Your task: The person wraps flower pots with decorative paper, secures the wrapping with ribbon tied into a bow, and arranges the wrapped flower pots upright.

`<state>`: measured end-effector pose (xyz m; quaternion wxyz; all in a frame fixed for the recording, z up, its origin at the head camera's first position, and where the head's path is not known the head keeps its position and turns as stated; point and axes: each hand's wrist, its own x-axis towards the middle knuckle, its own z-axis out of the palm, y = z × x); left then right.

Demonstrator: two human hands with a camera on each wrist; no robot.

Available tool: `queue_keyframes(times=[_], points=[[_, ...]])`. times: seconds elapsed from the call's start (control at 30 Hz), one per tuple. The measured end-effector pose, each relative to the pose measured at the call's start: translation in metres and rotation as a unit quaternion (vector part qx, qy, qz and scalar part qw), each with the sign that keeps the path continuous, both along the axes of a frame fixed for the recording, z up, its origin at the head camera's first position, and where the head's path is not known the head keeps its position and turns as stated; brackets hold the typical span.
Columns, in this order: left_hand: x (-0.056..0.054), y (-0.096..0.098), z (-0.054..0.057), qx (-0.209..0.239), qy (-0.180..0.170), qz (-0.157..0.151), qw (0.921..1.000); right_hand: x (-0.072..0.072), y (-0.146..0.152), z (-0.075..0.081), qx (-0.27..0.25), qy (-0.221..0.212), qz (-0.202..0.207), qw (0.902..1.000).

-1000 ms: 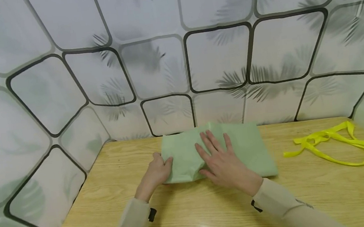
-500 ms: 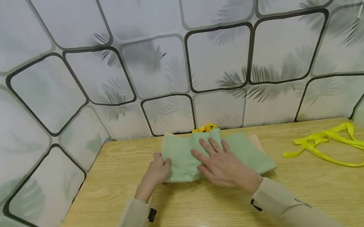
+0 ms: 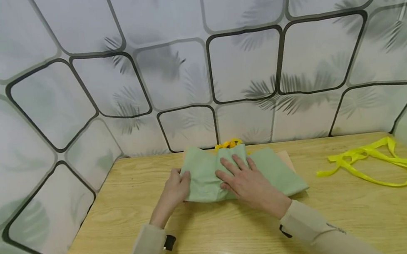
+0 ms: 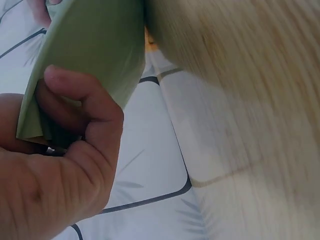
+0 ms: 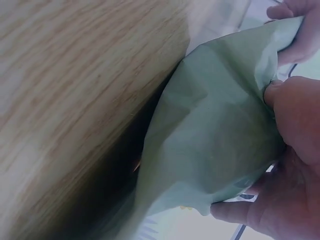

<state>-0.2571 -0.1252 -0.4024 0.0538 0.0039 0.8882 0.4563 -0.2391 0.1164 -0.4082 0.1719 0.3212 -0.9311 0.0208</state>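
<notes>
A pale green sheet of wrapping paper (image 3: 203,177) lies folded and creased at the back middle of the table. My left hand (image 3: 174,189) grips its left edge; in the left wrist view the fingers of my left hand (image 4: 90,130) curl round that edge. Spread over the paper's middle fold, my right hand (image 3: 252,188) presses it with straight fingers. Yellow-orange flowers (image 3: 229,143) peek out past the paper's far edge, their lower part hidden. A peach-coloured sheet (image 3: 285,159) shows from under the green paper at the right.
A loose yellow ribbon (image 3: 380,157) lies in loops at the right of the wood-grain table (image 3: 215,234). Patterned white curtain-like walls (image 3: 245,67) stand close behind the table and at both sides.
The middle of the paper has been folded over, uncovering the yellow flowers and peach sheet. The left part has just lifted slightly with my left hand. My right hand stays pressed on the middle.
</notes>
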Motion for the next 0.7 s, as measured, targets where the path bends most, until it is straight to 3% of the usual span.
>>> queue_keyframes(times=[0.13,0.2,0.23,0.3,0.4,0.47,0.5,0.57,0.7], points=[[0.000,0.001,0.001,0.055,0.000,0.010,0.9984,0.000,0.000,0.000,-0.004,0.004,0.001,1.0000],[0.000,0.002,0.002,0.127,-0.024,0.020,0.9914,0.000,0.000,0.001,-0.008,0.001,0.002,1.0000],[0.001,0.004,0.003,0.171,-0.038,0.024,0.9842,0.000,0.000,0.001,-0.010,-0.001,0.003,0.9999],[0.003,0.008,0.004,0.278,-0.073,0.042,0.9569,0.001,0.000,0.001,-0.011,-0.006,0.003,0.9999],[0.011,0.019,0.004,0.418,-0.106,0.080,0.8988,0.001,-0.001,0.003,-0.011,-0.011,0.000,0.9999],[0.018,0.027,0.002,0.475,-0.101,0.107,0.8678,0.001,-0.001,0.003,-0.012,-0.014,-0.001,0.9998],[0.022,0.032,0.001,0.492,-0.089,0.119,0.8577,0.001,-0.001,0.004,-0.013,-0.016,-0.001,0.9998],[0.029,0.040,-0.003,0.512,-0.067,0.138,0.8455,0.002,-0.001,0.004,-0.015,-0.021,-0.002,0.9997],[0.038,0.056,-0.011,0.521,-0.043,0.174,0.8346,0.003,-0.002,0.003,-0.015,-0.034,-0.005,0.9993]])
